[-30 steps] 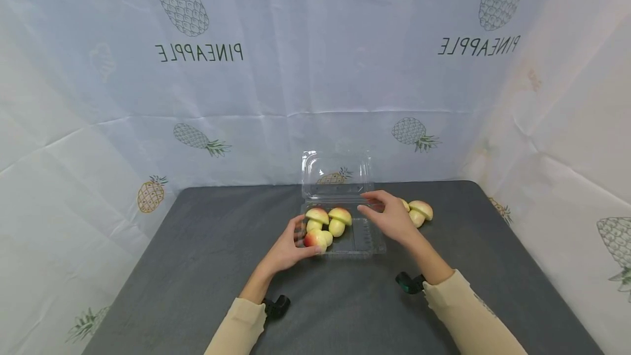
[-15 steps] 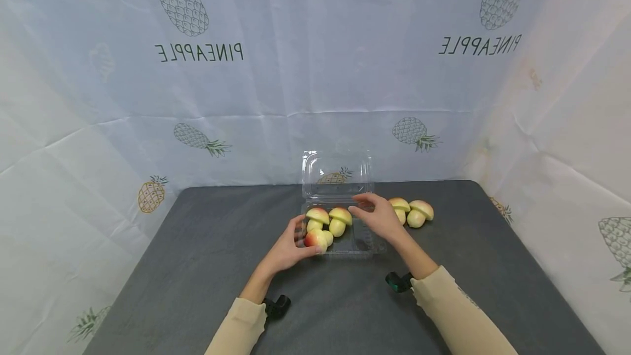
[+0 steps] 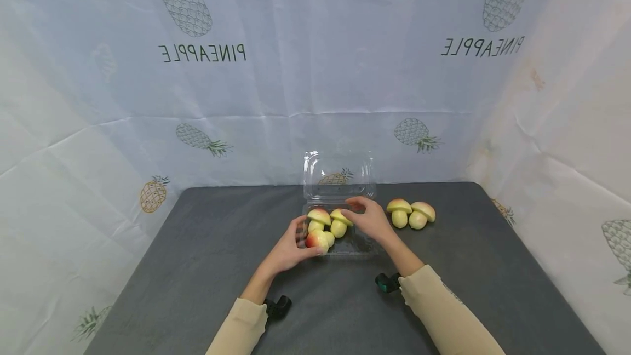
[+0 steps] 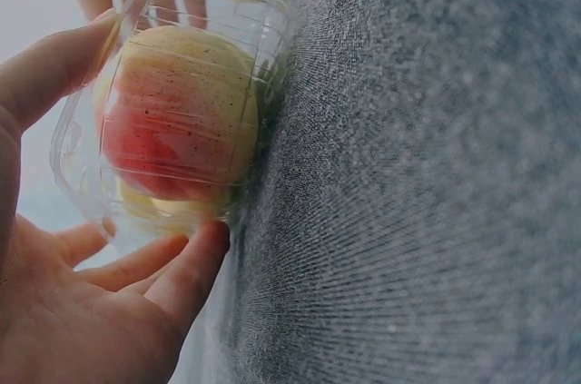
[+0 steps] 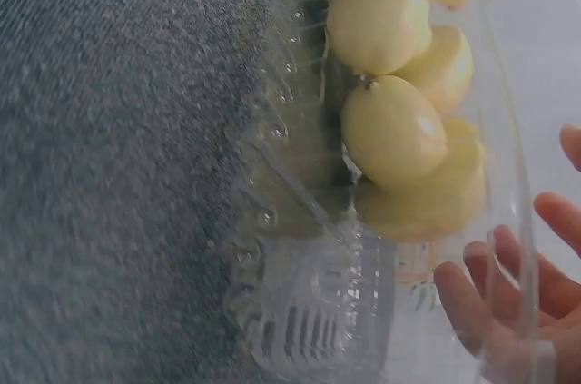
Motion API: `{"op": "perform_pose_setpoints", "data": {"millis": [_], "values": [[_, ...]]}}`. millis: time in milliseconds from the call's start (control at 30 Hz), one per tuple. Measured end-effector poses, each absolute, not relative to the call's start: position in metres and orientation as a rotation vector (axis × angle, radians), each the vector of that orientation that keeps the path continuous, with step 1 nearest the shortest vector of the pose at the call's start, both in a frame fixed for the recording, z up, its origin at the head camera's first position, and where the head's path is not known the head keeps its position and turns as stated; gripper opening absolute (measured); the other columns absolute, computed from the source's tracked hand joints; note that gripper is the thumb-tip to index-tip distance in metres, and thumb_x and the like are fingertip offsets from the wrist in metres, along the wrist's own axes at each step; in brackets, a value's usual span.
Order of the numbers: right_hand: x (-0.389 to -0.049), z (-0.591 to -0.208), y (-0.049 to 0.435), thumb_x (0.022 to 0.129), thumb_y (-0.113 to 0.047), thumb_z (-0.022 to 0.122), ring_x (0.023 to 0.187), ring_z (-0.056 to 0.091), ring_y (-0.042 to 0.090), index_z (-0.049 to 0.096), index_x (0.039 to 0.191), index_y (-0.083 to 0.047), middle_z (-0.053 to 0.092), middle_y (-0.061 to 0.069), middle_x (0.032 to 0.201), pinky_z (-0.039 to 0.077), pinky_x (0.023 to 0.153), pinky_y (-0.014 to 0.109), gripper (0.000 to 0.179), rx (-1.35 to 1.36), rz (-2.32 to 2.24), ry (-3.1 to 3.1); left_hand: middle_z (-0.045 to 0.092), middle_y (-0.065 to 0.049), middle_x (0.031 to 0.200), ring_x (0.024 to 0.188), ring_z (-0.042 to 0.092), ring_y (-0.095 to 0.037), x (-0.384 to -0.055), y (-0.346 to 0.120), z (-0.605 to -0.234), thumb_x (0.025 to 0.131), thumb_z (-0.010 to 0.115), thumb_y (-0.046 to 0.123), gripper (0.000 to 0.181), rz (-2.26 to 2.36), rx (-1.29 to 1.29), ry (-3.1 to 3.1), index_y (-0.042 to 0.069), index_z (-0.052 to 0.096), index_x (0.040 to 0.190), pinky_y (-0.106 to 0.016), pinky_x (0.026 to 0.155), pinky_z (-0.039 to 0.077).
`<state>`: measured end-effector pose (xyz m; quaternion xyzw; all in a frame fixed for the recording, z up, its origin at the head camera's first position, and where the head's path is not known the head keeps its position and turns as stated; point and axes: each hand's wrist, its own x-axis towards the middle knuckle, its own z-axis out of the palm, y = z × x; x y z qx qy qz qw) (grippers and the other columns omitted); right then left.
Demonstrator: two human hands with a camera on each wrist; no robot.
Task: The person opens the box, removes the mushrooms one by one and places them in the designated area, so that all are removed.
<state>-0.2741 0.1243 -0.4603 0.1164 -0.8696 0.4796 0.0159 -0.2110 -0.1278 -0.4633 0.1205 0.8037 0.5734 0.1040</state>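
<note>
A clear plastic clamshell container (image 3: 340,255) sits on the table, its lid (image 3: 362,182) standing up at the back. Inside its left part lie three mushroom-shaped pieces with yellow stems and red-yellow caps: a back-left mushroom (image 3: 319,217), a mushroom beside it (image 3: 338,229) and a front mushroom (image 3: 316,239). My left hand (image 3: 286,248) holds the container's left end between thumb and fingers; the left wrist view shows the red cap (image 4: 172,121) through the wall. My right hand (image 3: 372,221) hovers over the container's right part, fingers loosely spread, holding nothing, fingertips near the second mushroom.
Two more mushrooms, one upright (image 3: 399,213) and one leaning (image 3: 422,215), lie on the dark table (image 3: 212,245) right of the container. A pale pineapple-print cloth (image 3: 315,70) hangs behind and along both sides.
My right hand has moved left, from beside the two right-hand mushrooms to over the container, uncovering them. My left hand and the container have stayed in place.
</note>
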Motion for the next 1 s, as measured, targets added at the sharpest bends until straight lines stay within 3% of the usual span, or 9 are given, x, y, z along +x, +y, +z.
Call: {"op": "perform_pose_setpoints", "data": {"millis": [233,1000], "values": [[-0.276,-0.468,0.119,0.098,-0.032,0.07,0.122,0.058,0.036,0.064,0.134,-0.004,0.063,0.016,0.132,0.05,0.098,0.054,0.046,0.335,1.527,-2.736,0.034,-0.031,0.15,0.135,0.045,-0.047,-0.21,-0.127,-0.465,0.09,0.08,0.017,0.092,1.685,0.366,2.374,-0.003,0.022,0.158,-0.059,0.106,0.044],[-0.284,-0.48,0.11,0.095,-0.024,0.074,0.109,0.064,0.034,0.07,0.123,-0.002,0.07,0.013,0.116,0.056,0.086,0.046,0.036,0.219,1.494,-2.744,0.035,-0.03,0.149,0.135,0.045,-0.048,-0.211,-0.127,-0.464,0.089,0.081,0.019,0.093,1.688,0.356,2.379,-0.002,0.022,0.158,-0.059,0.104,0.046]]}}
